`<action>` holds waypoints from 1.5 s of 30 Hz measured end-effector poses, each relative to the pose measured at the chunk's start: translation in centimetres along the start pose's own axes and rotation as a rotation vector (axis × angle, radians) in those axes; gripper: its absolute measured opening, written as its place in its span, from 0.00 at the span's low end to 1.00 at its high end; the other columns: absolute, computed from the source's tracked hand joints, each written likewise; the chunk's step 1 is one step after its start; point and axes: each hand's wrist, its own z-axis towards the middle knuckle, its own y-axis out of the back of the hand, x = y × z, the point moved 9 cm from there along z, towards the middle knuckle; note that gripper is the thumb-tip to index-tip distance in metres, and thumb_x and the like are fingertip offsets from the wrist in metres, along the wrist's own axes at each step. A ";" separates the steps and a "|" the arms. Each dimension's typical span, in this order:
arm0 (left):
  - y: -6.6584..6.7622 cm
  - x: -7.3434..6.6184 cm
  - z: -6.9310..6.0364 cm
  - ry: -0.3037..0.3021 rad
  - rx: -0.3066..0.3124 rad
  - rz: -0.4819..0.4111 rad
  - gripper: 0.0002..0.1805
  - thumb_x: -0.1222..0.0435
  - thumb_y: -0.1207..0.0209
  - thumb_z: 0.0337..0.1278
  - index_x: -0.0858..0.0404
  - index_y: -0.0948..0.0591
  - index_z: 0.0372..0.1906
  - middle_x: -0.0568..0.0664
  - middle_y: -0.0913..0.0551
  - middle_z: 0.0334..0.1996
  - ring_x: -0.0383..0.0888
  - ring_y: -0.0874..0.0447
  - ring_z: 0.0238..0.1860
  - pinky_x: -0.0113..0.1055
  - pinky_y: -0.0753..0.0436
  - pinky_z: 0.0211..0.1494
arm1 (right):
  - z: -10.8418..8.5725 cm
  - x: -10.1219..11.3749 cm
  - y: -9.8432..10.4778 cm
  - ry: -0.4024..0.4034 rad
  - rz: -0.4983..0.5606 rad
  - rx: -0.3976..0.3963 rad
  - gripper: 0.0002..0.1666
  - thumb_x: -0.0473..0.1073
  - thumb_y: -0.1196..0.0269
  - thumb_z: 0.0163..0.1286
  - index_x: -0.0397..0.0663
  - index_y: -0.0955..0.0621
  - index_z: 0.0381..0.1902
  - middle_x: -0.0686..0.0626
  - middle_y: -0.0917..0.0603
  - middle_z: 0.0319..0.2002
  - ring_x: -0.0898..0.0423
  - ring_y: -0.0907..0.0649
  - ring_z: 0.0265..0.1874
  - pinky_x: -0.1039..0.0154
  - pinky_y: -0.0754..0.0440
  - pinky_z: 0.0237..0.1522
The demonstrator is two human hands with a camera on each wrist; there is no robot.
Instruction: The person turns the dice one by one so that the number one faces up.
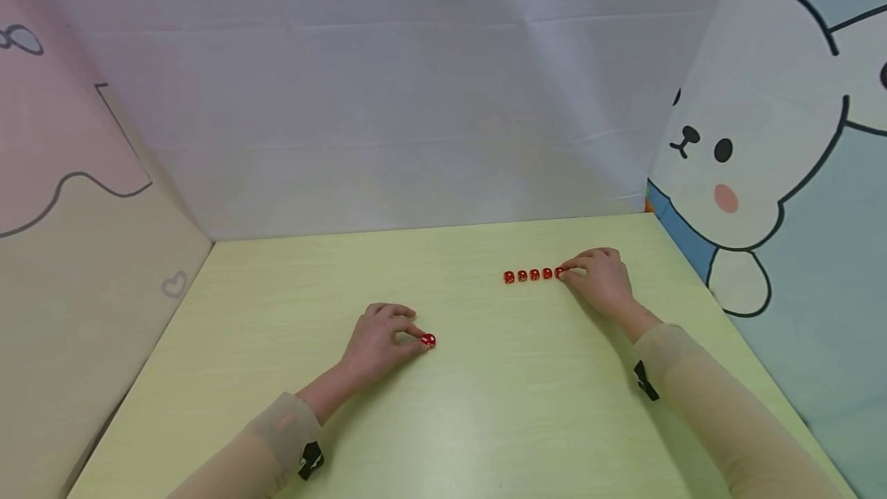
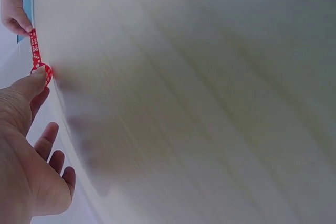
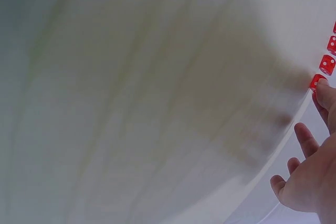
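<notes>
Between thumb and forefinger, my left hand [image 1: 383, 339] pinches a red die [image 1: 429, 340] with white pips, left of the table's middle. The same die [image 2: 47, 73] shows at the thumb tip in the left wrist view. Farther back and to the right, several red dice [image 1: 534, 275] stand in a straight row with small gaps. My right hand [image 1: 600, 280] pinches the die [image 1: 558, 272] at the row's right end, its fingers partly covering it. In the right wrist view that end die [image 3: 316, 81] sits under the thumb, with its neighbour [image 3: 327, 64] just beyond.
The pale yellow table [image 1: 471, 406] runs back to a white cloth wall [image 1: 416, 114]. A pink and cream panel [image 1: 83, 268] borders the left side. On the right stands a panel [image 1: 818, 268] with a cartoon animal.
</notes>
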 end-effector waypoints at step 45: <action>-0.5 1.3 -0.1 0.054 0.012 0.002 0.07 0.51 0.24 0.52 0.44 0.10 0.34 0.46 0.17 0.55 0.55 0.28 0.62 0.54 0.29 0.65 | 0.2 -0.4 -0.6 -0.007 -0.005 0.001 0.18 0.48 0.34 0.74 0.44 0.12 0.53 0.36 0.18 0.57 0.29 0.36 0.66 0.32 0.41 0.67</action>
